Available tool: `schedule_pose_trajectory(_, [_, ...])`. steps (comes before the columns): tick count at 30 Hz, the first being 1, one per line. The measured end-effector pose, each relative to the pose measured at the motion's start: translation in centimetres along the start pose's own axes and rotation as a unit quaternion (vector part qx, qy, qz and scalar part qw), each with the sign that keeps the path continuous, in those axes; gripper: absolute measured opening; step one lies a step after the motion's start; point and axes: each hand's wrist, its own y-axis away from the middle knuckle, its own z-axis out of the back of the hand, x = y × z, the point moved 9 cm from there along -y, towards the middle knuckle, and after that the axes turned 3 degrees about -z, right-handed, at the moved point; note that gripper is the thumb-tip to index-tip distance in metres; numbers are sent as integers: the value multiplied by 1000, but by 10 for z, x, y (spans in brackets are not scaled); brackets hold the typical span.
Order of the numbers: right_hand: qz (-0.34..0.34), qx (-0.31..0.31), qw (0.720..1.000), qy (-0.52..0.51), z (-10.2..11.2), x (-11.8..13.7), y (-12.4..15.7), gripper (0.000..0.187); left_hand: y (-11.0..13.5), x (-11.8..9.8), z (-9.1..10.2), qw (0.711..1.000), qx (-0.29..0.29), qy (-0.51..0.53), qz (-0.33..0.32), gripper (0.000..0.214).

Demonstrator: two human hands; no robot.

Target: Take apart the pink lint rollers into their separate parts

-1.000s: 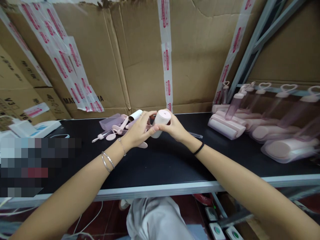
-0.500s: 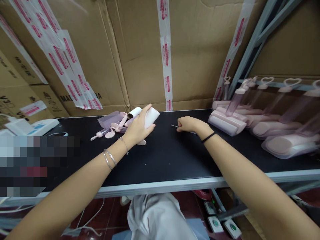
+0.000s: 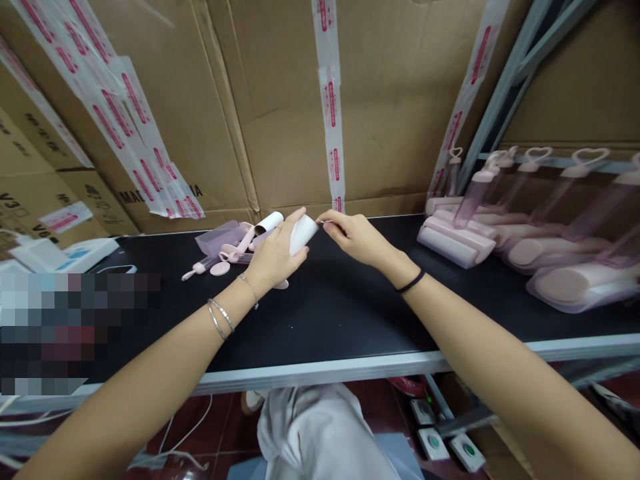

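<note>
Desk (image 3: 370,327): built-looking units at right, unbuilt stuff at left, one piece being worked between. Row of pink roller units (image 3: 455,240) at right end, clear handles and loops on; they look complete. Exact count unclear, they overlap and blur. Loose parts (image 3: 240,250) heaped left of centre, partly hidden by the hand; I'd read those as left to do. Left grip (image 3: 277,257) wrapped around the white roll (image 3: 303,235), which sits tilted, raised over the desk just beside the heap. Right grip (image 3: 356,237) pinched at the roll's right end, seemingly on a slim piece (image 3: 319,221), too small to identify. My call: this roll is part-way, no handle or cover visible on it.
</note>
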Motion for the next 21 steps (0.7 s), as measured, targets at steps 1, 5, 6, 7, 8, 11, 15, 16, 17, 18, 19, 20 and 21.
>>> schedule_pose_trajectory(1, [0, 1, 1000, 9, -1, 1, 1, 30, 0, 0, -1, 1000, 4, -3, 2, 72])
schedule_pose_trajectory(5, [-8, 4, 998, 59, -3, 1, 2, 29, 1, -2, -3, 1000, 17, -17, 11, 72])
schedule_pose_trajectory(6, [-11, 5, 997, 75, -2, 1, 2, 28, 1, -3, -4, 1000, 18, -19, 10, 73])
schedule_pose_trajectory(7, [-15, 6, 996, 92, -2, 1, 2, 28, 1, -3, -5, 1000, 18, -19, 8, 73])
schedule_pose_trajectory(8, [-20, 7, 994, 109, -2, 1, 2, 28, 2, -3, -6, 1000, 16, -17, 6, 73])
schedule_pose_trajectory(11, [-30, 9, 988, 154, -2, 1, 3, 29, 2, -2, -8, 1000, 9, -10, 1, 73])
schedule_pose_trajectory(15, [-34, 11, 977, 209, -4, 3, 4, 30, 3, -1, -12, 1000, 13, -1, -1, 74])
schedule_pose_trajectory(16, [-37, 11, 975, 220, -4, 3, 4, 30, 4, -1, -12, 1000, 14, -1, -2, 74])
schedule_pose_trajectory(17, [-40, 11, 972, 230, -3, 2, 4, 30, 4, -2, -12, 1000, 16, -1, -3, 73])
schedule_pose_trajectory(18, [-47, 7, 970, 238, -1, 1, 4, 30, 4, -3, -12, 1000, 18, -1, -6, 73])
schedule_pose_trajectory(19, [-57, 2, 968, 245, 2, -2, 4, 30, 4, -4, -12, 1000, 21, 2, -9, 73])
schedule_pose_trajectory(20, [-70, -3, 966, 250, 5, -5, 3, 30, 4, -4, -12, 1000, 20, 8, -9, 73])
schedule_pose_trajectory(21, [-86, -8, 964, 253, 8, -10, 3, 31, 4, -2, -12, 1000, 13, 18, -6, 73])
